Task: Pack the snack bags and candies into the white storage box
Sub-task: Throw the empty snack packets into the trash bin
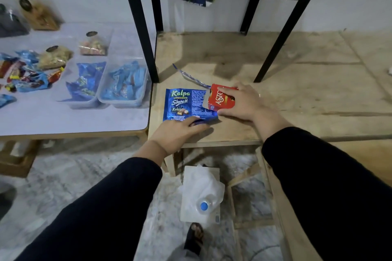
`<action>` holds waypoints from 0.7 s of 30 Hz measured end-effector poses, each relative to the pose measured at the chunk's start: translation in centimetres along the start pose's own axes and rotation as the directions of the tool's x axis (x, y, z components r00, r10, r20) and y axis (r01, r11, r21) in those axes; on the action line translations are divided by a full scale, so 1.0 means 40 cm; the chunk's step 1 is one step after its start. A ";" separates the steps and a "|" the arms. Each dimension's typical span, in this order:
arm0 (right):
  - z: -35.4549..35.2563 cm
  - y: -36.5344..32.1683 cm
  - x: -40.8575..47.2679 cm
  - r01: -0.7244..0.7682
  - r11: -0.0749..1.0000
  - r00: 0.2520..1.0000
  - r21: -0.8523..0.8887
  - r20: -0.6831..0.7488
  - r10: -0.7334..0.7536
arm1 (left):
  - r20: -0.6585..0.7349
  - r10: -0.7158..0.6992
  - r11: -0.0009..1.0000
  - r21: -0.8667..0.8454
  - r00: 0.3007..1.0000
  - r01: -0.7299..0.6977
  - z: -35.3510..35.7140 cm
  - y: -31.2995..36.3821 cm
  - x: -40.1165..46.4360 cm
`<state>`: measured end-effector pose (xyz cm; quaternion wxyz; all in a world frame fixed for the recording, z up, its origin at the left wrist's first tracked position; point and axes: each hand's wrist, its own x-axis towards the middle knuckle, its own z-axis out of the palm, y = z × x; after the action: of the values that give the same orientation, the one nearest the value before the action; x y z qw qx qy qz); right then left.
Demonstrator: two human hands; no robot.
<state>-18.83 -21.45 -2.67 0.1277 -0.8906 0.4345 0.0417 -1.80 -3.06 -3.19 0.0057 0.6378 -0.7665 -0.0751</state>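
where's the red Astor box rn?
Head view, centre-right: the red box is gripped in the right hand on the wooden bench, overlapping the right edge of the flat blue Kalpa bag that the left hand touches.

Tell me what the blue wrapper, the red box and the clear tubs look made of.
Blue wrapper: thin glossy plastic film, lying flat and creased. Red box: printed cardboard, its torn flap showing grey inside. Clear tubs: translucent plastic, contents visible through the walls.
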 end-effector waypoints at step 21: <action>-0.154 -0.658 -0.427 -0.263 -0.031 0.962 0.964 0.259 -0.090 | -0.522 -0.700 0.688 -0.676 0.487 0.264 -0.304 -0.089 -0.615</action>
<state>-8.95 5.48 11.48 0.7753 -0.4863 0.3680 -0.1642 7.52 19.07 10.52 0.4672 0.7781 -0.4198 -0.0027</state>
